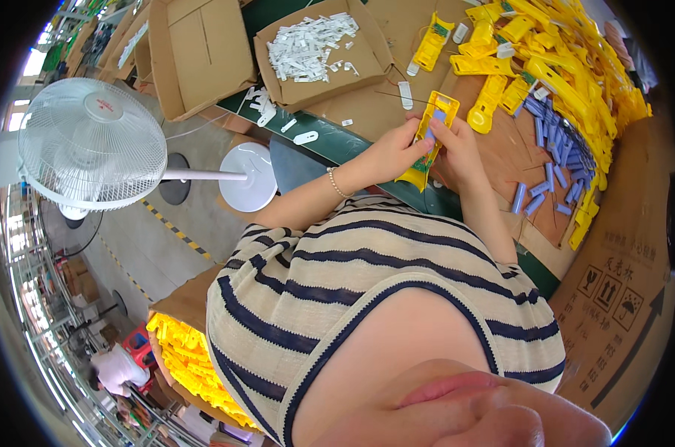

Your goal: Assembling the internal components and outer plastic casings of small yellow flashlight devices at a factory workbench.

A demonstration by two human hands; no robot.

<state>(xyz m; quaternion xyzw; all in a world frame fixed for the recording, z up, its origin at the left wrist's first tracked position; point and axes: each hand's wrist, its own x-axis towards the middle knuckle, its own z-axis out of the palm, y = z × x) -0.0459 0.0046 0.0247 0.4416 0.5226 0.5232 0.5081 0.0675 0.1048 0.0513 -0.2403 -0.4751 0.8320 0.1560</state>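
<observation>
- Your left hand [394, 155], with a beaded bracelet at the wrist, grasps the left side of a yellow casing [444, 106]; its thumb lies over the open face.
- Your right hand [461, 153] grasps the same casing from the right, thumb at the blue cylinder [439, 116] inside it. The fingers beneath are partly hidden.
- The casing is held tilted in front of your chest, at the green edge of the counter [337, 135]. A green circuit board [421, 162] shows toward its lower end.
- Beyond your hands, a white piece [405, 95] lies on the counter, with a second yellow casing [431, 48] farther off.
- To your right, a large heap of yellow casings [535, 33] is noted, with loose blue cylinders [557, 153] scattered beside it.
- To your far left on the counter stands a shallow cardboard box [368, 58] holding many small white parts [307, 51]; an open carton [199, 59] adjoins it.
- A white fan [91, 141] stands on your left; a carton of yellow parts [196, 361] sits near your left side.
</observation>
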